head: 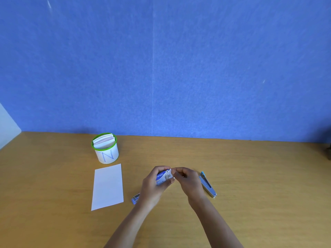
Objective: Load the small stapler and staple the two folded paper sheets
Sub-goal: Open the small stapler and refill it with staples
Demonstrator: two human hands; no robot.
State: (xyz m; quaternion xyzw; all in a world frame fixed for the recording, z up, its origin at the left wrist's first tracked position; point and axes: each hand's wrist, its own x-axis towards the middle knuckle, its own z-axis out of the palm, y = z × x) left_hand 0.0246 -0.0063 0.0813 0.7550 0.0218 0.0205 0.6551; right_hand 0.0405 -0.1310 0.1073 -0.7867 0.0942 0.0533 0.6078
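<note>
My left hand point(154, 185) grips a small blue and white staple box point(163, 177) just above the desk. My right hand point(188, 179) pinches the box's right end with its fingertips. The small stapler point(207, 184), silver with a light blue tip, lies on the desk just right of my right hand, untouched. White folded paper point(107, 187) lies flat to the left of my hands. A small blue and silver object point(135, 199) lies on the desk beside my left wrist, partly hidden by it.
A white cup with a green rim point(105, 149), holding folded cards, stands behind the paper. The wooden desk point(250, 176) runs to a blue wall at the back. A dark object point(328, 149) shows at the far right edge.
</note>
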